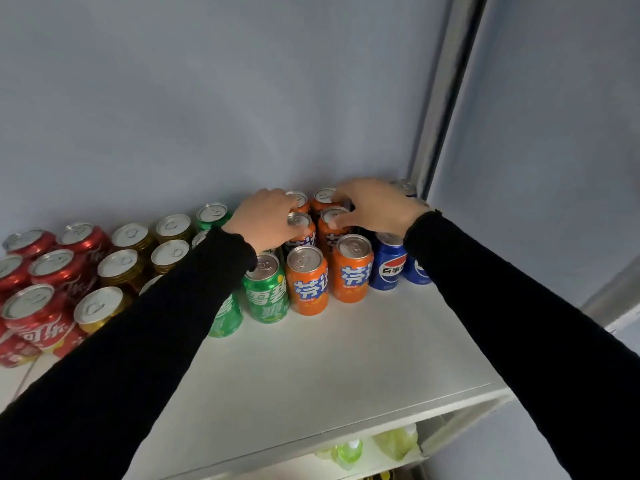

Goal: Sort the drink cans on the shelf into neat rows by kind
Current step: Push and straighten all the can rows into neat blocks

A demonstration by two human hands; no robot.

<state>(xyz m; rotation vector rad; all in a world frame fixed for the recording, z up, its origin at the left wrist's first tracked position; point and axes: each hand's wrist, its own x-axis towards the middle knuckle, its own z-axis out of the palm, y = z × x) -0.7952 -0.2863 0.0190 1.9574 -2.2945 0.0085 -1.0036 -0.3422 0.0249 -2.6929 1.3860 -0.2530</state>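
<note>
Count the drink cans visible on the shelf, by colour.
red cans: at least 6
gold cans: 6
green cans: 4
orange cans: 6
blue cans: 3
Total: at least 25 in view. The black sleeves may hide more.

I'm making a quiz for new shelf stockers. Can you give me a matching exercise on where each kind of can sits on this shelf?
Cans:
1. red cans
2. gold cans
3. orange cans
4. blue cans

Places:
A. under both hands, middle of the shelf
B. far left
C. far right, by the post
D. between the red and green cans

Pairs: 1-B, 2-D, 3-A, 4-C
</note>
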